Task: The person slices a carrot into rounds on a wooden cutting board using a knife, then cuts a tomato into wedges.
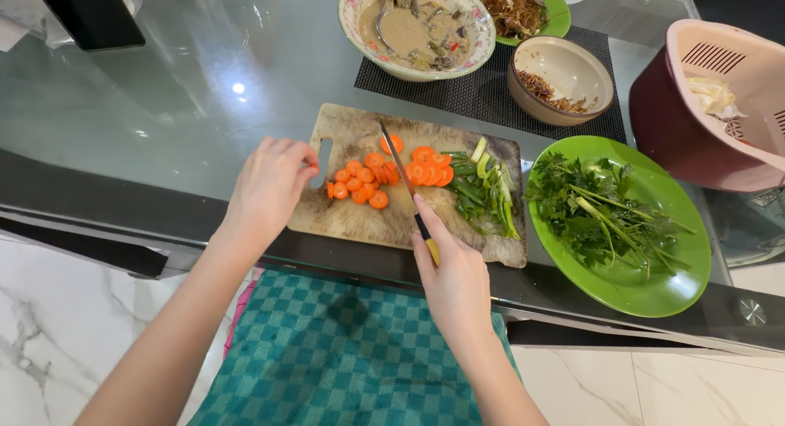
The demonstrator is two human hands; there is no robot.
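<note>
While gripping knife (398, 163), right hand (450, 279) extended.

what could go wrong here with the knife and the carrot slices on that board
The knife lies among the carrot slices, and the left hand rests at the board's handle end close to them, so its fingers could stray under the blade. The cutting board sits near the table edge; a push from the right hand might slide it or send slices rolling off.

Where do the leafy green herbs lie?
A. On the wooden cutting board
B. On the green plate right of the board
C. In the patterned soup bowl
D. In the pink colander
B: the leafy herbs lie on the green plate, just right of the cutting board that holds the carrot slices.
</note>
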